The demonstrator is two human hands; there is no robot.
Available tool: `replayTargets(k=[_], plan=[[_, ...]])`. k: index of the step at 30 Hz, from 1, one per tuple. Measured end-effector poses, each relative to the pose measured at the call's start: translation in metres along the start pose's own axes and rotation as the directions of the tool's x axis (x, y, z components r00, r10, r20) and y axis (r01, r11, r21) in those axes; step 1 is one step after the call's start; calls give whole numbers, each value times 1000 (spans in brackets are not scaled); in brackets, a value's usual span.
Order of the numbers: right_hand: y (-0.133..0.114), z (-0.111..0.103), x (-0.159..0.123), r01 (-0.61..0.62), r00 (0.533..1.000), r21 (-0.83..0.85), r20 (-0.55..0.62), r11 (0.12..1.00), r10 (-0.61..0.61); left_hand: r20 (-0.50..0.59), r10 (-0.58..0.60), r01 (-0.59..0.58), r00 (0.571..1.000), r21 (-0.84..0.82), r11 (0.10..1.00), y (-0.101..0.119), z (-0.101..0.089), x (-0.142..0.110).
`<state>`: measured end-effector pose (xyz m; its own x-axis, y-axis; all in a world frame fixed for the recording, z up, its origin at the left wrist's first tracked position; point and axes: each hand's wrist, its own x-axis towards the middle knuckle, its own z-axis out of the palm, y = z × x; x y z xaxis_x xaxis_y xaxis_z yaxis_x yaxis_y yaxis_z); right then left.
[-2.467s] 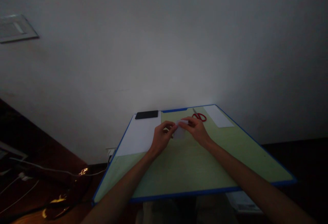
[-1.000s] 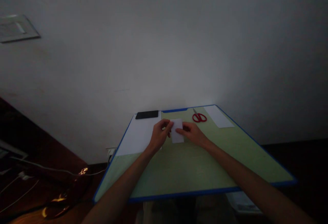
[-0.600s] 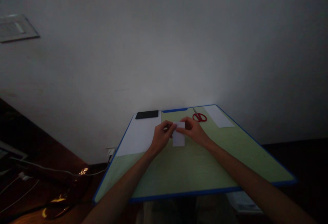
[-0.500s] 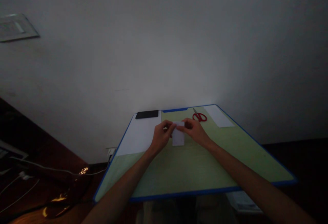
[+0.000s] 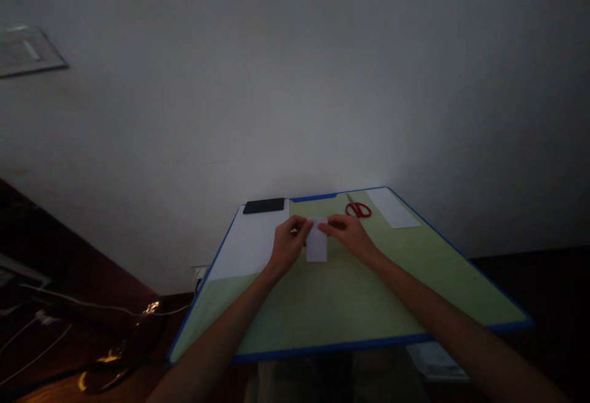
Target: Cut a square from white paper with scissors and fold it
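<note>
Both hands hold a small white rectangle of paper (image 5: 317, 247) over the middle of the green-topped table (image 5: 369, 305). My left hand (image 5: 289, 240) pinches its upper left edge between thumb and fingers. At the upper right edge, my right hand (image 5: 350, 234) grips the same piece, its thumb lying on the front face. Just beyond the right hand lie red-handled scissors (image 5: 358, 209), blades pointing away. A large white sheet of paper (image 5: 244, 243) is on the table left of my left hand.
A black phone-like slab (image 5: 263, 206) rests on the large sheet's far end. Another white paper strip (image 5: 393, 207) lies at the far right. A pale wall (image 5: 295, 83) stands behind the table's blue edge. White cables (image 5: 115, 308) run along the floor at left.
The small paper has shifted slightly left between my hands. My right thumb has moved a little toward the paper's right edge. Both hands keep their grip.
</note>
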<state>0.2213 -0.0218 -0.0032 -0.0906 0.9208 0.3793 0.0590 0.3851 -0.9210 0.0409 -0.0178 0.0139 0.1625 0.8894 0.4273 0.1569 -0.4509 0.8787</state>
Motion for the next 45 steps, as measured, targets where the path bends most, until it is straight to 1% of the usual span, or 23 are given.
replayTargets(k=[4, 9, 12, 15, 17, 18, 21, 24, 27, 30, 33, 36, 38, 41, 45], plan=[[-3, -1, 1, -27, 999, 9, -20, 1000, 27, -22, -2, 2, 1000, -9, 1000, 2, 0, 0], [-7, -1, -2, -22, 1000, -46, 15, 999, 23, 69, -13, 16, 997, -41, 999, 0, -1, 0], [-6, 0, -2, 6, 997, -73, 80, 997, 0, 90, 2, 0, 996, -20, 1000, -3, -1, 0], [-3, 3, -3, -10, 990, -29, 139, 1000, 14, 33, 13, -14, 999, 26, 1000, -5, -2, 2], [-2, 4, -3, -29, 988, 13, 150, 999, 26, -12, 23, -22, 1000, 49, 999, -3, -3, 3], [-2, 4, -3, -34, 987, 22, 157, 999, 30, -17, 30, -29, 999, 55, 998, -2, -4, 3], [0, 4, -3, -29, 982, 1, 188, 1000, 29, 44, 30, -32, 999, 38, 999, 2, -5, 3], [2, 4, -4, -23, 978, -35, 207, 999, 30, 140, -29, 26, 990, 21, 999, 2, -5, 2], [4, 5, -4, -19, 975, -64, 220, 998, 33, 175, -64, 58, 983, 37, 998, 0, -4, 1], [4, 5, -4, -5, 982, -112, 188, 994, 27, 152, -46, 41, 987, 35, 999, 0, -4, 1], [4, 3, -1, -54, 991, -141, 110, 988, 70, 129, -31, 27, 991, 34, 999, 0, -5, 2], [5, 0, 1, -86, 993, -183, 62, 979, 99, 117, -39, 36, 992, 27, 999, -3, -7, 3], [5, -1, 2, -69, 995, -218, 60, 974, 84, 114, -51, 51, 992, -2, 999, -7, -7, 4], [6, 0, 2, -26, 994, -257, 93, 966, 51, 117, -90, 96, 989, -51, 994, -11, -7, 6], [4, -2, 2, 4, 995, -310, 99, 951, 28, 111, -150, 162, 982, -110, 981, -10, -5, 5]])
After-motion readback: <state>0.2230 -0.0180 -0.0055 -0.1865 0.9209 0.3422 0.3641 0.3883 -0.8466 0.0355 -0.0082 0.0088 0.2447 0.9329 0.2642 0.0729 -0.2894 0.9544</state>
